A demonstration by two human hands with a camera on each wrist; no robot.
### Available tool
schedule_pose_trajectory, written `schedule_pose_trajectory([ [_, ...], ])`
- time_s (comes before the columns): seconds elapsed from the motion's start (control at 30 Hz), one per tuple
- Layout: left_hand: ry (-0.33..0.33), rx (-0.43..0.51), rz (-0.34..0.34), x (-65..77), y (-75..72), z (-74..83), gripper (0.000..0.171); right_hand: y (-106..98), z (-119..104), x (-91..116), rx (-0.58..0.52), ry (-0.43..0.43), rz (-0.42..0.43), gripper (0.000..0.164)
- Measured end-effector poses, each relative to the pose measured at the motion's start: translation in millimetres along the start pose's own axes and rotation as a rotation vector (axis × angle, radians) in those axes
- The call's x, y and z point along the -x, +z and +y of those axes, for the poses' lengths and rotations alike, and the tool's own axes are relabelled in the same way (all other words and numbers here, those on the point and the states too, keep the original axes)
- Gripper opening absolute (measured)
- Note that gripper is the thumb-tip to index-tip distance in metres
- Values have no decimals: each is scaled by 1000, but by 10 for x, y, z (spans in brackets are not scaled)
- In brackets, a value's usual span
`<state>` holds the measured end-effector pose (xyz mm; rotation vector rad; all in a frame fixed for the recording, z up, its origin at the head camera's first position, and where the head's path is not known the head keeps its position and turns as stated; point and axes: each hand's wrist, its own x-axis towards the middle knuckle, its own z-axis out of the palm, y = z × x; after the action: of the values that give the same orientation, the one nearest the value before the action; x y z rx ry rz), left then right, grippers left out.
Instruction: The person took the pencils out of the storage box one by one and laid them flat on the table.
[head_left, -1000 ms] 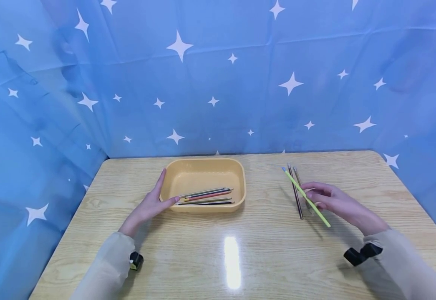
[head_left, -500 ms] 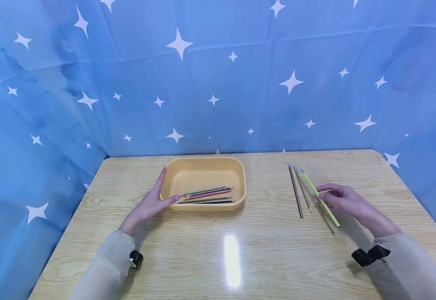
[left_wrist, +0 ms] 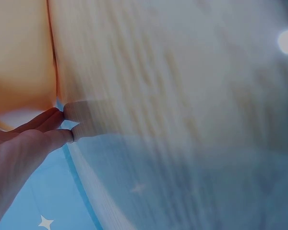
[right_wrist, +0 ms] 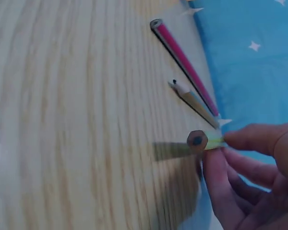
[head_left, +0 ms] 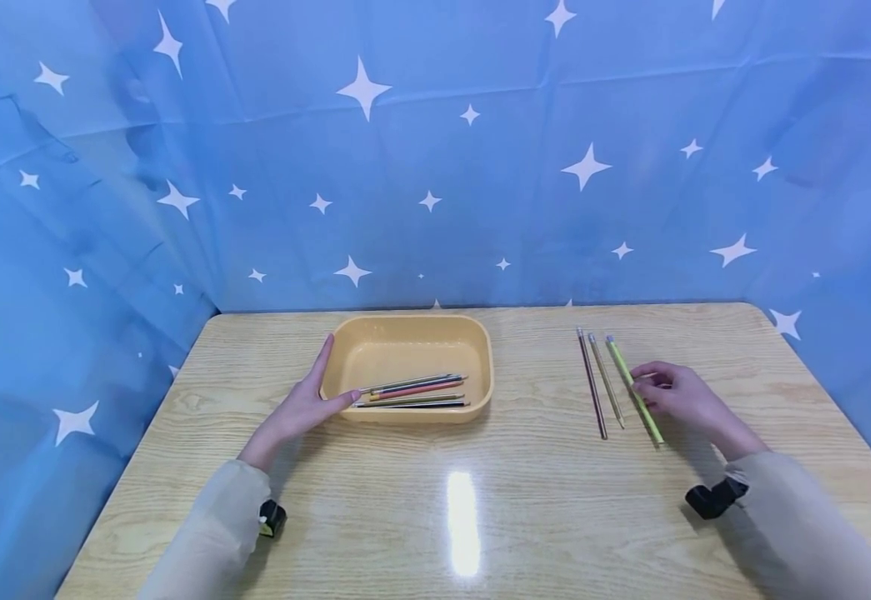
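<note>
In the head view my right hand point(head_left: 678, 396) pinches a yellow-green pencil point(head_left: 647, 414) with a blue far end. The right wrist view shows the pencil's flat, unsharpened end point(right_wrist: 198, 140) between thumb and fingers, at or just above the table. To its left lie a sharpened gold-coloured pencil point(head_left: 606, 379) and a dark red pencil point(head_left: 591, 383), roughly side by side. My left hand point(head_left: 302, 410) rests at the left front corner of a yellow-orange tray point(head_left: 408, 418), its straight fingers along the left side and thumb over the near rim. Several pencils point(head_left: 416, 387) lie inside the tray.
A wooden table point(head_left: 525, 517) carries everything, with a bright reflection in its middle. Behind it and at the sides hangs a blue curtain point(head_left: 450, 167) with white stars. Dark wrist devices sit below both sleeves.
The yellow-green pencil, first held across the other two, has moved right and come down beside them, still pinched by my right hand. The left hand and tray have stayed put.
</note>
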<state>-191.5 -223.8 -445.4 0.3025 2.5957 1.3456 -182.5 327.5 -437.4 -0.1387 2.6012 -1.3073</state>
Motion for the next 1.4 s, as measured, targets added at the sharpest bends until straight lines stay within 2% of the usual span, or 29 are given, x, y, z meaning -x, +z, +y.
schedule_pose_trajectory([
  [0.27, -2, 10, 1, 8, 17, 27, 102, 37, -72, -5, 110, 13, 57, 37],
  [0.5, 12, 11, -1, 1, 5, 48, 104, 50, -90, -35, 157, 30, 103, 33],
  [0.67, 36, 31, 4, 8, 4, 36, 104, 57, -82, -21, 137, 13, 110, 35],
  [0.83, 12, 42, -3, 75, 21, -10, 105, 62, -96, 75, 115, -1, 172, 35],
  [1.1, -12, 84, -3, 154, 27, 19, 106, 150, -213, 209, 108, -102, 295, 25],
  [1.3, -9, 94, -16, 135, 11, 29, 107, 342, -354, 228, 64, -132, 264, 22],
  [1.4, -2, 87, -21, 101, 9, 49, 107, 452, -431, 225, 71, -184, 241, 18],
])
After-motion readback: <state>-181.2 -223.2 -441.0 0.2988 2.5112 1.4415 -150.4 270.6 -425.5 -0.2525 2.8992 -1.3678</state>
